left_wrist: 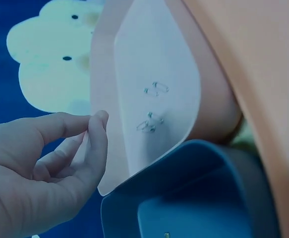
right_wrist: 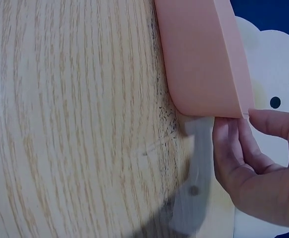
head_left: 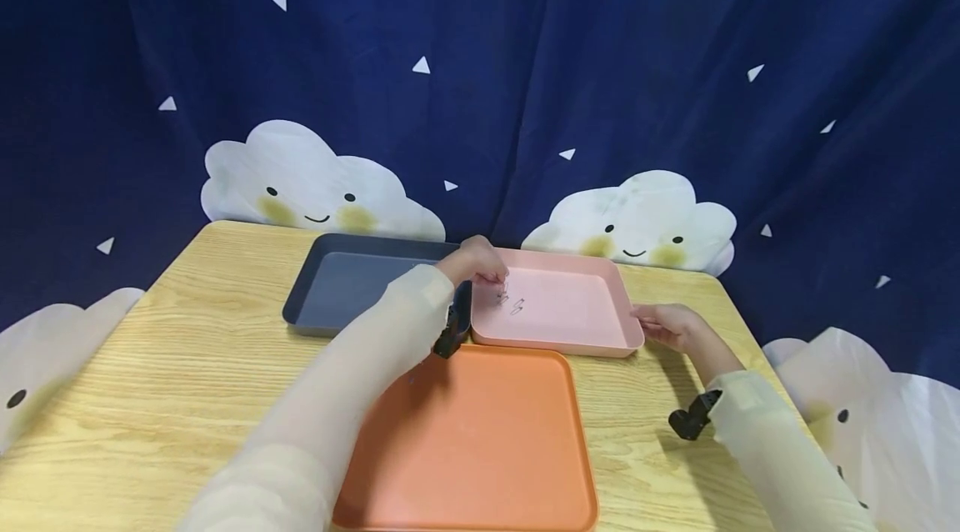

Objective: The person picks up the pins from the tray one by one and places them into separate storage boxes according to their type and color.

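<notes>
My left hand (head_left: 483, 261) is over the left end of the pink tray (head_left: 558, 298). Its thumb and forefinger tips meet, and I see nothing between them in the left wrist view. Below the fingertips, several small metal safety pins (left_wrist: 154, 89) lie on the tray's floor, in two loose groups. My right hand (right_wrist: 263, 163) grips the right end of the pink tray, thumb at the rim and fingers against the outer wall. A dark blue-grey tray (head_left: 300, 290) stands beside the pink one, partly behind my left forearm. A small yellowish metal piece (left_wrist: 167, 234) shows inside it.
A flat orange tray (head_left: 480, 440) lies in front of both other trays, with my left forearm across its left side. All three rest on a wooden table (head_left: 172, 365). Behind the table hangs a dark blue curtain (head_left: 480, 82) with cloud faces.
</notes>
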### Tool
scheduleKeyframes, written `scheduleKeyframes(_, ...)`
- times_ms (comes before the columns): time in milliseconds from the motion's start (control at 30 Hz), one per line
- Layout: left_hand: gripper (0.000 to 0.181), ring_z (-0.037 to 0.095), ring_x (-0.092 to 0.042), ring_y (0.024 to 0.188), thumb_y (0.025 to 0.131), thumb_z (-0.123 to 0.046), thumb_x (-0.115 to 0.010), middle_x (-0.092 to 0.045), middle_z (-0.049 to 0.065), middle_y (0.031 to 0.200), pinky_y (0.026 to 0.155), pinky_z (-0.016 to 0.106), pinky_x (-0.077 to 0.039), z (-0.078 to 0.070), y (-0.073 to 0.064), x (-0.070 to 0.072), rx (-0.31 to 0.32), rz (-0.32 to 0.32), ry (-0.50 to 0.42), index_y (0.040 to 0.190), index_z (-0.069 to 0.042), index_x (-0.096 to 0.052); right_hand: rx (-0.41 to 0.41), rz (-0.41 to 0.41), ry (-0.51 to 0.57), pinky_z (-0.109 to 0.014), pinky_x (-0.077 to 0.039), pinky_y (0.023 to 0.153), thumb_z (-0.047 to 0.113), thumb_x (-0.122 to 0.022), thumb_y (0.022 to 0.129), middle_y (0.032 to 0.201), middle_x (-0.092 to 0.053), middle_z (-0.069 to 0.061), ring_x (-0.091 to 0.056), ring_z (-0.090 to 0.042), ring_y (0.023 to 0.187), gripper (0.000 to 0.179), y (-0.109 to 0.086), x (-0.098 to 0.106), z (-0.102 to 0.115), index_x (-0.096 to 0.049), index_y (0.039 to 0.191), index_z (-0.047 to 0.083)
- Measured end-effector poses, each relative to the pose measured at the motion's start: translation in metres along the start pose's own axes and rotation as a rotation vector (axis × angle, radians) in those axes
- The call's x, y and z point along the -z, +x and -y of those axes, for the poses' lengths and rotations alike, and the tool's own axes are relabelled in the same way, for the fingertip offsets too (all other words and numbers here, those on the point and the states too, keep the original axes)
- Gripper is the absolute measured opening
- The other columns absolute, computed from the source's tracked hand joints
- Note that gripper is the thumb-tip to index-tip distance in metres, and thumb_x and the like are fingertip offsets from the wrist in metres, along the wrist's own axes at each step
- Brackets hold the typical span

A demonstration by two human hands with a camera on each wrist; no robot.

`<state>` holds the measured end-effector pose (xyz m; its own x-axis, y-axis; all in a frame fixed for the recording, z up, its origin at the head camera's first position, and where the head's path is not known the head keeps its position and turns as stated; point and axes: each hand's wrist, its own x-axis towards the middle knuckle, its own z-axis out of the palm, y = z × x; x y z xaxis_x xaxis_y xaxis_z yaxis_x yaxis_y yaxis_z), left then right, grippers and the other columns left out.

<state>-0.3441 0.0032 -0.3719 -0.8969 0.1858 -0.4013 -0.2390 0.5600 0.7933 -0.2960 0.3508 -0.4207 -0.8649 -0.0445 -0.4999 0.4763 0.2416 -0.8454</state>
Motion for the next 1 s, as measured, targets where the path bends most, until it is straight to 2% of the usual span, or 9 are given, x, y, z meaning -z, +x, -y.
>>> scheduleKeyframes(67,0.007,0.021,-0.071,0.082,0.081,-0.001,-0.069,-0.058,0.003,0.062,0.089,0.032,-0.060,-0.004,0.004,0.001,-0.009,-0.028,0.083,0.087,0.003,-0.068,0.005,0.007,0.004,-0.014,-0.056,0.072,0.012,-0.063,0.090,0.078,-0.067,0.010,-0.064,0.000,0.074,0.004,-0.001,0.001,0.001,-0.065,0.088,0.014)
scheduleKeyframes(200,0.009,0.011,-0.058,0.060,0.080,-0.004,-0.069,-0.058,0.001,0.064,0.070,0.024,-0.060,-0.011,0.013,0.003,-0.028,-0.063,0.256,0.088,0.000,-0.072,0.010,-0.018,-0.007,-0.014,-0.056,0.070,0.009,-0.059,0.093,0.076,-0.066,0.010,-0.063,0.000,0.072,0.007,-0.005,-0.003,0.005,-0.065,0.090,0.011)
scheduleKeyframes(333,0.015,0.012,-0.054,0.056,0.079,0.002,-0.067,-0.059,0.008,0.080,0.047,0.018,-0.047,-0.018,0.017,-0.002,-0.025,-0.104,0.401,0.094,0.002,-0.069,0.020,-0.028,-0.009,-0.014,-0.056,0.069,0.008,-0.057,0.093,0.076,-0.066,0.010,-0.063,0.000,0.072,0.011,-0.007,-0.004,0.006,-0.065,0.087,0.013)
scheduleKeyframes(367,0.021,0.013,-0.055,0.057,0.079,0.003,-0.066,-0.059,0.010,0.084,0.044,0.017,-0.043,-0.019,0.016,-0.003,-0.014,-0.112,0.419,0.100,0.003,-0.068,0.022,-0.026,-0.007,-0.014,-0.056,0.069,0.008,-0.058,0.093,0.076,-0.066,0.010,-0.063,0.000,0.072,0.012,-0.006,-0.003,0.005,-0.066,0.086,0.013)
scheduleKeyframes(500,0.022,0.015,-0.054,0.059,0.081,0.007,-0.063,-0.061,0.012,0.089,0.039,0.017,-0.035,-0.022,0.014,-0.010,0.022,-0.144,0.486,0.102,0.003,-0.067,0.018,-0.028,-0.018,-0.014,-0.056,0.068,0.010,-0.058,0.092,0.076,-0.067,0.009,-0.063,-0.001,0.072,0.008,-0.006,-0.004,0.002,-0.065,0.090,0.012)
scheduleKeyframes(667,0.027,0.016,-0.052,0.061,0.082,0.005,-0.064,-0.061,0.015,0.102,0.042,0.018,-0.036,-0.020,0.019,-0.011,0.007,-0.162,0.451,0.109,0.003,-0.064,0.006,-0.050,-0.025,-0.014,-0.055,0.068,0.009,-0.057,0.094,0.075,-0.065,0.008,-0.062,-0.001,0.071,0.013,-0.008,-0.006,0.003,-0.062,0.104,0.003)
scheduleKeyframes(767,0.026,0.018,-0.061,0.069,0.084,-0.003,-0.066,-0.065,0.014,0.105,0.048,0.020,-0.044,-0.016,0.021,-0.008,-0.030,-0.143,0.408,0.109,0.003,-0.065,0.003,-0.057,-0.021,-0.014,-0.056,0.068,0.009,-0.056,0.094,0.075,-0.065,0.009,-0.062,0.000,0.071,0.014,-0.009,-0.008,0.004,-0.061,0.105,0.002)
scheduleKeyframes(900,0.023,0.023,-0.072,0.088,0.086,-0.010,-0.066,-0.072,0.014,0.104,0.070,0.024,-0.059,-0.012,0.019,-0.003,-0.070,-0.067,0.379,0.106,0.001,-0.068,0.007,-0.052,-0.004,-0.014,-0.056,0.068,0.009,-0.057,0.094,0.074,-0.066,0.010,-0.063,0.000,0.071,0.008,-0.010,-0.008,0.005,-0.064,0.097,0.007)
scheduleKeyframes(1000,0.020,0.025,-0.072,0.096,0.087,-0.010,-0.065,-0.072,0.015,0.105,0.086,0.031,-0.060,-0.009,0.012,0.000,-0.101,0.002,0.322,0.102,0.001,-0.070,0.012,-0.051,0.001,-0.014,-0.056,0.068,0.009,-0.057,0.094,0.073,-0.066,0.011,-0.063,0.001,0.071,0.008,-0.009,-0.008,0.005,-0.065,0.095,0.008)
